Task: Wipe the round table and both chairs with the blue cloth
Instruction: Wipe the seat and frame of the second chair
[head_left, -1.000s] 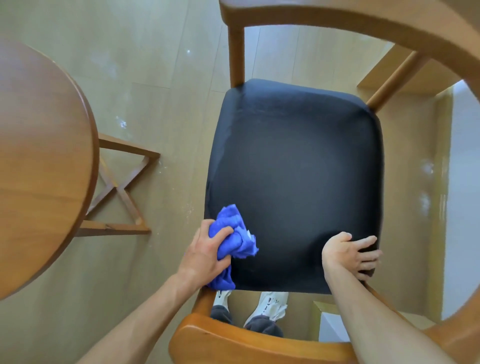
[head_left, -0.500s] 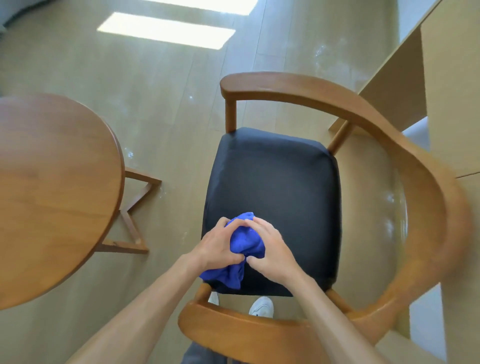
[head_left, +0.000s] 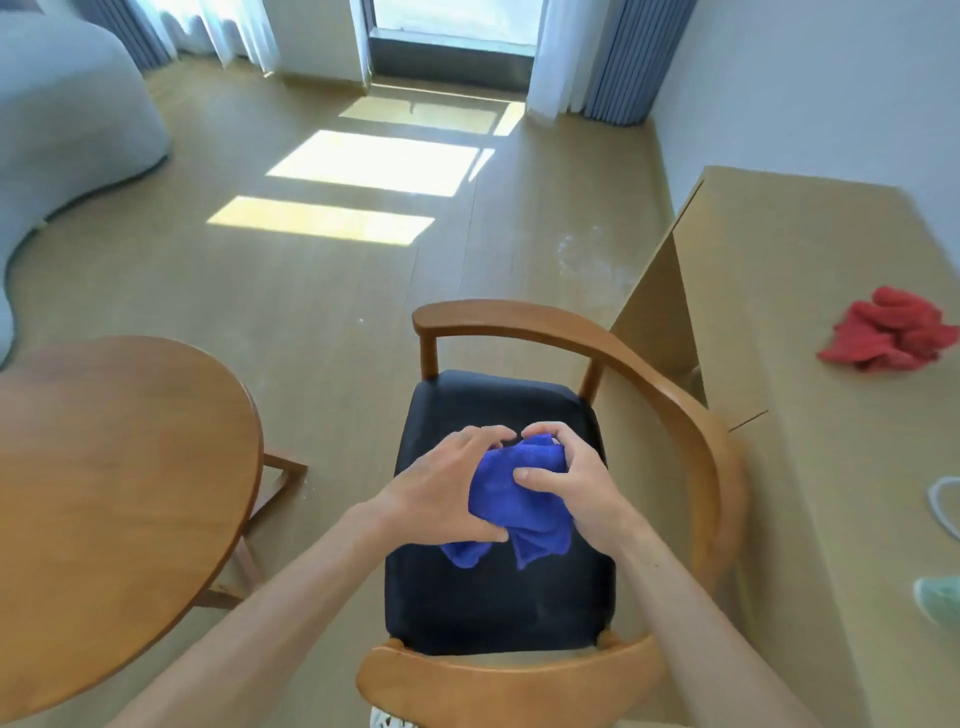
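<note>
A bunched blue cloth (head_left: 511, 493) hangs above the black seat of a wooden chair (head_left: 498, 597) in the middle of the view. My left hand (head_left: 447, 488) grips the cloth from the left, fingers curled over its top. My right hand (head_left: 566, 478) grips it from the right, thumb pressed on the fabric. Two loose ends of the cloth dangle below my hands. The chair's curved wooden backrest (head_left: 691, 426) wraps round the right side. The round wooden table (head_left: 104, 499) stands to the left of the chair. Only one chair is in view.
A light wooden desk (head_left: 810, 364) runs along the right wall, carrying a crumpled red cloth (head_left: 891, 338), a white cord and a pale green item at the edge. A grey sofa (head_left: 57, 124) sits at the far left. Bare floor lies beyond the chair toward the window.
My right hand left the seat's front edge and joined my left on the cloth. Both hands lifted the cloth off the seat toward its middle, and my view has risen to take in the room.
</note>
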